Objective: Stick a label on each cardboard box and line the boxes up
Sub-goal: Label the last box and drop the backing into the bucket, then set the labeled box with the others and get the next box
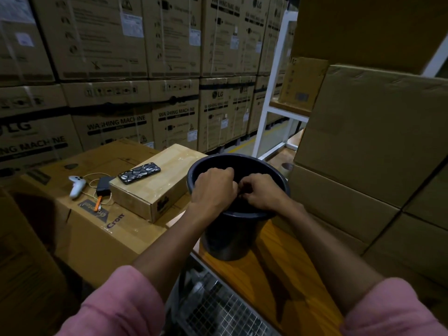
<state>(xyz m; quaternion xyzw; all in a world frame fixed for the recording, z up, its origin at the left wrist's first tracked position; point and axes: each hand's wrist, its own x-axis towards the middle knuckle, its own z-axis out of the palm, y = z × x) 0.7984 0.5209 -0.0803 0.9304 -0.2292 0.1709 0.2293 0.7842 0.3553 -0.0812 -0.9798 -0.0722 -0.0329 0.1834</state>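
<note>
Cardboard boxes stand on every side of the black bucket, which I take as the landmark: a small taped box just beside it on its left side with a phone lying on top, a stack of plain brown boxes close on its right side, and printed washing-machine cartons well behind it. The bucket sits on an orange wooden worktop.

Both hands are over the bucket's mouth. The left hand has its fingers curled down past the rim, and the right hand is curled close against it, fingertips meeting the left's. They seem to pinch something small between them, but it is too dark to tell what, so no label can be seen.

My judgement is that a label is being fetched or its backing peeled and dropped into the bucket. To do it well, peel slowly from one corner, keep the sticky side off the fingers, and let the waste fall inside the bucket. Then carry the label flat to the small taped box, after moving the phone off it, and press from the centre outward.
</note>
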